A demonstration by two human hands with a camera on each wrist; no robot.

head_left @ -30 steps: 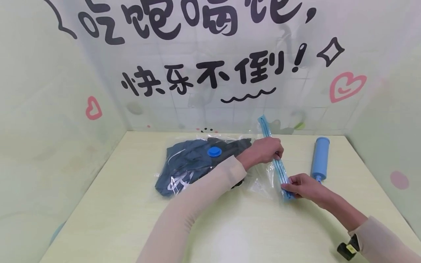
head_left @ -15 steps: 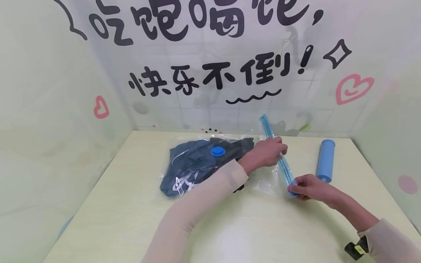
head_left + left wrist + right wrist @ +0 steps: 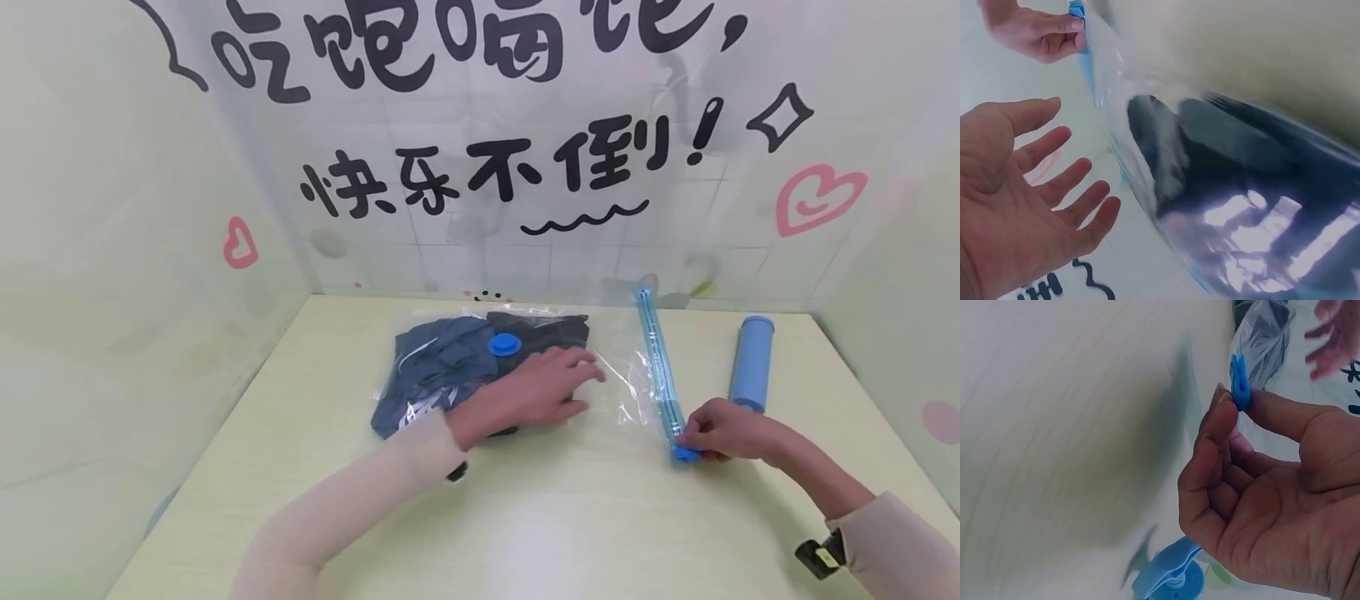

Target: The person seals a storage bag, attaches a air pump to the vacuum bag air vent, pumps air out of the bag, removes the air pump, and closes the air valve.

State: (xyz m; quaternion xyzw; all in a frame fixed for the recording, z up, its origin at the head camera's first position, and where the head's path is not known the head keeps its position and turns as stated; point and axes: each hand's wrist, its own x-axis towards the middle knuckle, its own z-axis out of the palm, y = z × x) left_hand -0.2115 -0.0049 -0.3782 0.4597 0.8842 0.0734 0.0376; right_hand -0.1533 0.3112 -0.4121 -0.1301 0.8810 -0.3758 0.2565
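One clear vacuum bag [image 3: 621,385] of dark cloth [image 3: 442,358], one blue valve [image 3: 504,344] atop, lies beneath my spread left hand [image 3: 542,387]; one blue zip slider [image 3: 686,455] is pinched by my right hand [image 3: 729,428], near one blue hand pump [image 3: 752,362].

The right grip [image 3: 722,429] pinches the blue slider [image 3: 686,455] on the clear bag [image 3: 626,379]; the left grip [image 3: 542,387] hovers above.
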